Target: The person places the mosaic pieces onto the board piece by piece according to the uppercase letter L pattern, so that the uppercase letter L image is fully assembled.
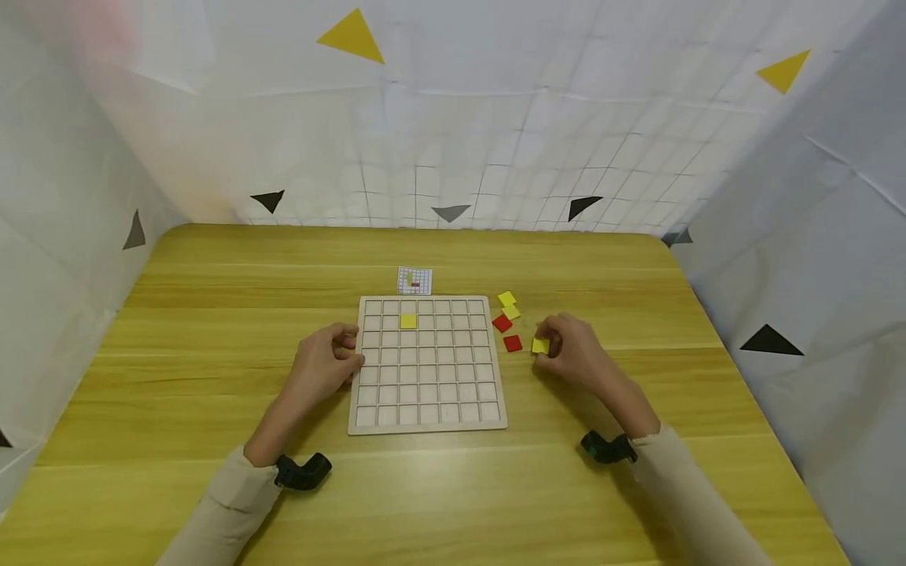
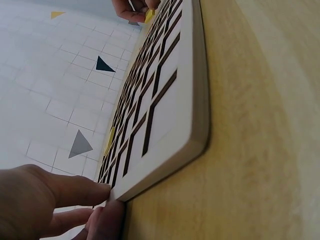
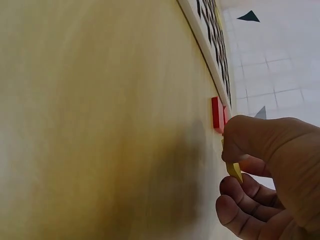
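A square wooden board point(image 1: 428, 366) with a grid of recesses lies mid-table, one yellow tile point(image 1: 408, 321) in its second row. My left hand point(image 1: 327, 360) grips the board's left edge; in the left wrist view, the thumb and fingers of my left hand point(image 2: 60, 202) pinch the board's edge point(image 2: 165, 170). Right of the board, my right hand point(image 1: 575, 351) pinches a yellow tile point(image 1: 540, 346). The right wrist view shows that yellow tile point(image 3: 233, 170) between thumb and fingers of my right hand point(image 3: 270, 170), some fingertips hidden behind it.
Two red tiles point(image 1: 513, 343) and two yellow tiles point(image 1: 506, 299) lie between the board and my right hand. A small printed grid card point(image 1: 414, 281) lies behind the board. White sheets with triangles point(image 1: 450, 118) stand around the wooden table point(image 1: 425, 495).
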`<state>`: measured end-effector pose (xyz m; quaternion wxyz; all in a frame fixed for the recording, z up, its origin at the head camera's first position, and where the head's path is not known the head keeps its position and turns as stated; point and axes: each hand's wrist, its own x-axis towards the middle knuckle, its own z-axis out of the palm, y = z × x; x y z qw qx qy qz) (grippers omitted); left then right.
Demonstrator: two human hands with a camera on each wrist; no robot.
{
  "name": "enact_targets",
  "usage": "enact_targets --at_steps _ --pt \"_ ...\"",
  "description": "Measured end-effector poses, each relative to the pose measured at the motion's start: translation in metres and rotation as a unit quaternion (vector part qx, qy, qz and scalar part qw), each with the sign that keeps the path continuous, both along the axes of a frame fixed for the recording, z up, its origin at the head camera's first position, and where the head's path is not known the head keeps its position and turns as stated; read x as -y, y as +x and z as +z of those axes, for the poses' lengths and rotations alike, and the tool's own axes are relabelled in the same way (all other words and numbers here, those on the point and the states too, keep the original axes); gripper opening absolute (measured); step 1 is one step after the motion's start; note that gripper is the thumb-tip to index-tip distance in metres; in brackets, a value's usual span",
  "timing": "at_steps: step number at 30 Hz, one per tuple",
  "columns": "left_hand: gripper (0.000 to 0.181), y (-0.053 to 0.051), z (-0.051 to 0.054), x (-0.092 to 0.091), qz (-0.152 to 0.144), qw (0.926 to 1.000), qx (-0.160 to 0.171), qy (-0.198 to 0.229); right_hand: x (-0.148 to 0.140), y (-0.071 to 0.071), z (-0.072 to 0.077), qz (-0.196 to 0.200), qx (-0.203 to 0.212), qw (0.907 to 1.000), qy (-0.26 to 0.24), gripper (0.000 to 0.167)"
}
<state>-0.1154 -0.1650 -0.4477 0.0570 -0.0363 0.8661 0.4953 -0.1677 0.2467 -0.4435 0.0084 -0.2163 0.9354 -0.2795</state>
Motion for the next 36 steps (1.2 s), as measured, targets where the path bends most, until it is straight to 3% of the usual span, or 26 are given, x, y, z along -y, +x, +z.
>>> enact_targets --at_steps 6,12,25,36 --pt "0.047 0.0 0.001 0.0 -0.002 1.0 0.001 0.001 0.002 0.013 0.004 0.012 -0.025 0.9996 -0.007 0.027" --pt "0.047 0.001 0.001 0.0 -0.003 1.0 -0.002 -0.002 0.007 0.024 0.006 0.022 -0.024 0.9992 -0.023 0.028" --pt "0.049 0.001 0.0 0.001 -0.01 0.9999 0.006 0.005 0.016 0.035 0.003 0.034 -0.025 0.9988 -0.026 0.029" --pt "0.048 0.0 -0.002 0.002 -0.009 1.0 0.001 0.0 0.028 0.043 0.01 0.045 -0.031 0.9978 -0.037 0.028"
